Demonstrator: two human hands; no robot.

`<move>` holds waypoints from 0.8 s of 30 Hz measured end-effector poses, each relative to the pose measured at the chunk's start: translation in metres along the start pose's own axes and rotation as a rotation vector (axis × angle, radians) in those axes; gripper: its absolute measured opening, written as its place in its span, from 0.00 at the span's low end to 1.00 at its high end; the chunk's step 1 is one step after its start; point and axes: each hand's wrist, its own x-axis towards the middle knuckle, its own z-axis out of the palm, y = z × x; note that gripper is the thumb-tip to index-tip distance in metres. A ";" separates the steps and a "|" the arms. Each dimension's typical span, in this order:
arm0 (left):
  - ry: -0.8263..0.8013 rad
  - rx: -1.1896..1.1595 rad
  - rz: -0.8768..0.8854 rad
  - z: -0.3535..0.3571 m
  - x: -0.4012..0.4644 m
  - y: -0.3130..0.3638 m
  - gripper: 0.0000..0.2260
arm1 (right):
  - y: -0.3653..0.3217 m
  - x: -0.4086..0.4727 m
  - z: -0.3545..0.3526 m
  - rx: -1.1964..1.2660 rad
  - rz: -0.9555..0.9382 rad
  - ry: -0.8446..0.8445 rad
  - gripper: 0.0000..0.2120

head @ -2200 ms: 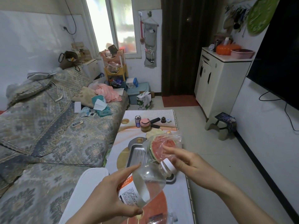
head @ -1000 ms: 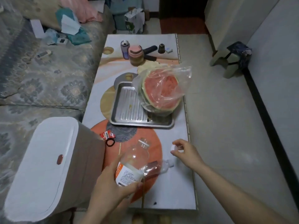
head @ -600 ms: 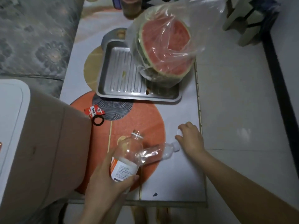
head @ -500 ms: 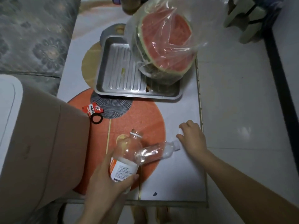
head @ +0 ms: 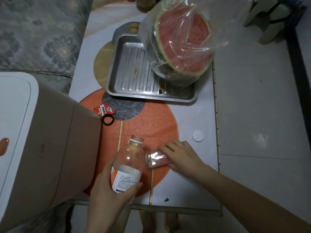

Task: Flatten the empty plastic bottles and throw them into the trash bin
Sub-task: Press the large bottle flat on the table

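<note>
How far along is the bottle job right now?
Done: the white cap is off and lies on the table. In hand: the left hand grips the open labelled bottle, not yet flattened; the right hand lies on the small clear bottle, though I can't tell whether it is pressing or gripping. Left: flatten both and drop them in the bin, whose lid looks closed.
</note>
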 end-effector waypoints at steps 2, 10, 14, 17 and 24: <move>0.016 -0.017 -0.011 -0.001 -0.001 -0.003 0.42 | 0.004 0.010 -0.004 0.044 0.054 0.044 0.27; 0.033 -0.057 -0.057 0.006 -0.002 -0.011 0.43 | 0.028 0.066 -0.030 -0.021 0.185 0.170 0.29; 0.048 -0.049 -0.076 0.011 0.003 -0.014 0.42 | 0.032 0.079 -0.028 -0.094 0.189 0.208 0.28; 0.096 -0.054 -0.117 0.020 0.007 -0.018 0.41 | 0.029 0.087 -0.028 -0.115 0.192 0.216 0.28; 0.202 -0.096 -0.249 0.043 0.018 -0.002 0.40 | 0.000 0.046 -0.042 0.294 0.269 0.358 0.32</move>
